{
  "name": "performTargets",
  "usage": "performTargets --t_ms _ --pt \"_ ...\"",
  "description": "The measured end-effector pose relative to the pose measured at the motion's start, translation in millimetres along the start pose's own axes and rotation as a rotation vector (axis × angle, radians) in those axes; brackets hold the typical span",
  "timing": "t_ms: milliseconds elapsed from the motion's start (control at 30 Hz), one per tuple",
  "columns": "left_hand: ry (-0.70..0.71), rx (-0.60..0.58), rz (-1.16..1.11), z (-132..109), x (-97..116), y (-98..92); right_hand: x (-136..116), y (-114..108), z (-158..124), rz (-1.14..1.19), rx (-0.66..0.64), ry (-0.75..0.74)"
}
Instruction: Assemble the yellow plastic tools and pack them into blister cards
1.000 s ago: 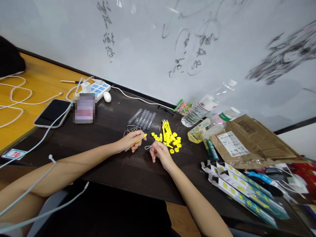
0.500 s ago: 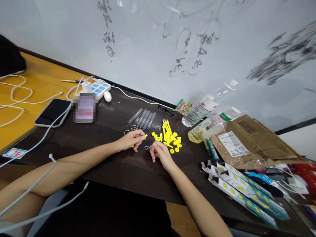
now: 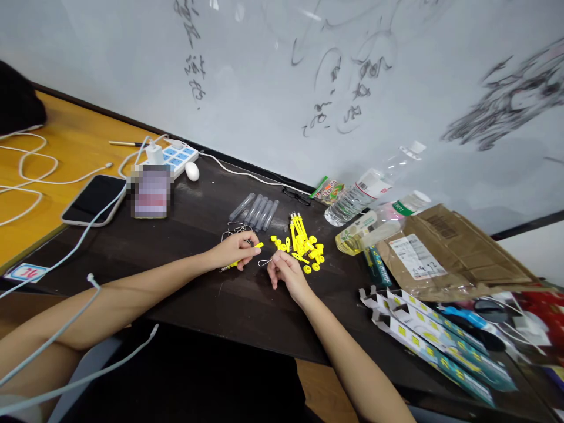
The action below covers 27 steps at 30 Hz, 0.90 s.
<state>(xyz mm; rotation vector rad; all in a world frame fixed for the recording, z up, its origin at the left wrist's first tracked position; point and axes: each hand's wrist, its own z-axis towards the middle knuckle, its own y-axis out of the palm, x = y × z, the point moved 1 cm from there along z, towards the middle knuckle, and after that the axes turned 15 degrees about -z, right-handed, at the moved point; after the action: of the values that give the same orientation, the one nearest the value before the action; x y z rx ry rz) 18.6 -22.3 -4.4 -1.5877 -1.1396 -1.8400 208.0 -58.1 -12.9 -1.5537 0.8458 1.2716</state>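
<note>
My left hand point(image 3: 233, 251) is closed around a thin yellow plastic stick point(image 3: 257, 246) whose tip pokes out to the right. My right hand point(image 3: 285, 271) pinches a small thin wire loop point(image 3: 263, 262) just left of its fingers. Both hands rest on the dark table point(image 3: 198, 294), a few centimetres apart. Right behind my right hand lies a heap of yellow plastic parts point(image 3: 303, 244), sticks and small rings. Several grey tubes point(image 3: 258, 211) lie side by side further back, with more wire loops point(image 3: 234, 230) beside my left hand.
A phone point(image 3: 93, 201), a power strip point(image 3: 173, 158) and white cables point(image 3: 26, 170) lie at the left. Plastic bottles point(image 3: 368, 194), a brown parcel bag point(image 3: 445, 252) and printed card packs point(image 3: 432, 343) crowd the right. A scribbled whiteboard wall point(image 3: 308, 76) backs the table.
My left hand has shifted the yellow stick slightly in its fingers; both hands stay in nearly the same place.
</note>
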Motion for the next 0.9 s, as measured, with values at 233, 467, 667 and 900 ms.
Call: performTargets --t_ms 233,467,667,900 --pt "0.001 -0.01 0.012 -0.1 1.4 1.7 0.0 -0.4 0.3 -0.002 -0.006 0.001" --pt "-0.003 -0.029 0.007 0.2 -1.4 0.1 -1.1 0.5 -0.4 0.004 -0.003 0.002" --pt "-0.015 -0.027 -0.001 0.6 -2.0 0.4 0.9 0.2 0.2 0.004 -0.007 0.004" --pt "-0.073 -0.098 0.006 2.1 -5.6 -2.0 -1.4 0.7 -0.6 -0.01 0.001 0.007"
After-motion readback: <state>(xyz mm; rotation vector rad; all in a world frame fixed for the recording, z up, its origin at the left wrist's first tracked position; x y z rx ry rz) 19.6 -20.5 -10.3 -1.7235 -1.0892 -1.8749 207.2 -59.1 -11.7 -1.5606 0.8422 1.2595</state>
